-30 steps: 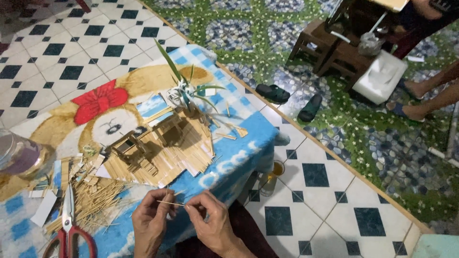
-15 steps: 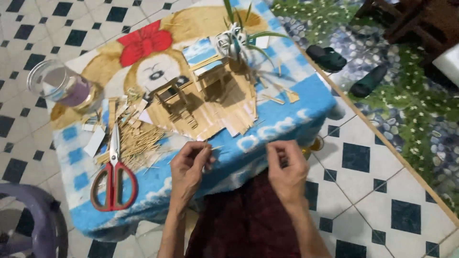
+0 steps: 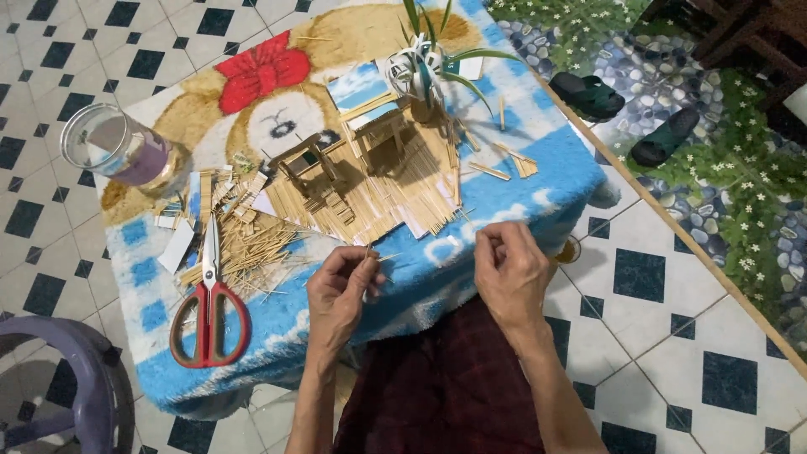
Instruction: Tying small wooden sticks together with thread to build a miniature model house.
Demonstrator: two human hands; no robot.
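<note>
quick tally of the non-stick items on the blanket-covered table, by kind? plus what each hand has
Scissors, red handles: 1
Glass jar: 1
Stick model house: 1
Small potted plant: 1
Total: 4
Loose sticks: a pile, too many to count.
Left hand: pinches a thin stick.
Right hand: fingers closed, nothing visible in them.

I see red-handled scissors [image 3: 208,313], a blue-and-white blanket [image 3: 437,277] with a red bow [image 3: 262,74], pale tan sticks [image 3: 252,252], and black-and-white checked floor [image 3: 664,303].
</note>
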